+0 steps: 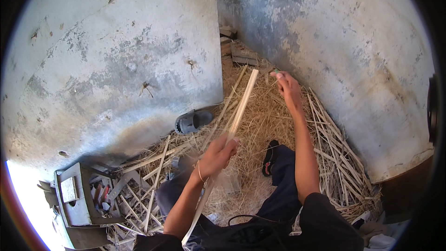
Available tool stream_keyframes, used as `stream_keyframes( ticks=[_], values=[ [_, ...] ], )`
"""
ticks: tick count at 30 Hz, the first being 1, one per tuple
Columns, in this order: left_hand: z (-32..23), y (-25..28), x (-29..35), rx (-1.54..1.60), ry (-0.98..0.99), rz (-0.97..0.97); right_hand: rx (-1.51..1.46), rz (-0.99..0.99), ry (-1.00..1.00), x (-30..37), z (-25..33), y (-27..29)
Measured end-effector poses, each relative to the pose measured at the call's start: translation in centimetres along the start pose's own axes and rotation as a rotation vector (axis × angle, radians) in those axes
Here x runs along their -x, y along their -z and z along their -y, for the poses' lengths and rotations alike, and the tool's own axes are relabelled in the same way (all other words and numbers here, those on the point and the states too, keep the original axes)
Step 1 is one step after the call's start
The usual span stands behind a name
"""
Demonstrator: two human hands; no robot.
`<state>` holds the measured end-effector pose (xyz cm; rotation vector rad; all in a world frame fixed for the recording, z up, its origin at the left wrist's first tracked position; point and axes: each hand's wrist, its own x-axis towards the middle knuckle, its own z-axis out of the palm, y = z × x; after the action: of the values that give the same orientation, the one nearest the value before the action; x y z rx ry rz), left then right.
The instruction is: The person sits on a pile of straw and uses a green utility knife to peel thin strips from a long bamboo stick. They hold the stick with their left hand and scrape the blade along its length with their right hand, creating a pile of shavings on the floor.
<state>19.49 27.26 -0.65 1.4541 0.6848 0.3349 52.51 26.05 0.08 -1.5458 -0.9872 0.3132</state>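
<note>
My left hand (216, 157) is closed around a long, pale strip of split bamboo or wood (243, 103). The strip slants from near my lap up to the far middle, and its lower part runs along my left forearm. A thin band circles my left wrist. My right hand (289, 90) is raised to the right of the strip's far end, apart from it. Its fingers are bent together around something small with a bit of green showing; the kind cannot be made out. Fine shavings (265, 128) lie in a heap below both hands.
A grey clog (193, 122) lies by the left wall. An open-fronted wooden box (86, 195) with odds and ends stands at the lower left, amid scattered strips. More strips (337, 158) are piled along the right wall. My sandalled foot (269, 158) rests among the shavings.
</note>
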Motion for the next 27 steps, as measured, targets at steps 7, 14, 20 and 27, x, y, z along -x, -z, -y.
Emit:
stream_keyframes(
  ticks=[7,14,20,27],
  values=[
    [0.6,-0.1,-0.9,-0.02,-0.063,0.026,-0.256,0.359,-0.089,2.4,3.3,-3.6],
    [-0.1,0.8,-0.6,-0.168,-0.144,0.146,-0.307,0.297,-0.166,2.2,2.9,-4.2],
    [-0.8,2.2,0.3,-0.384,-0.032,0.364,-0.272,0.187,-0.228,1.7,2.5,-3.5],
    [-1.1,2.5,0.2,-0.429,-0.078,0.218,-0.275,0.146,-0.222,1.9,3.1,-3.8]
  ],
)
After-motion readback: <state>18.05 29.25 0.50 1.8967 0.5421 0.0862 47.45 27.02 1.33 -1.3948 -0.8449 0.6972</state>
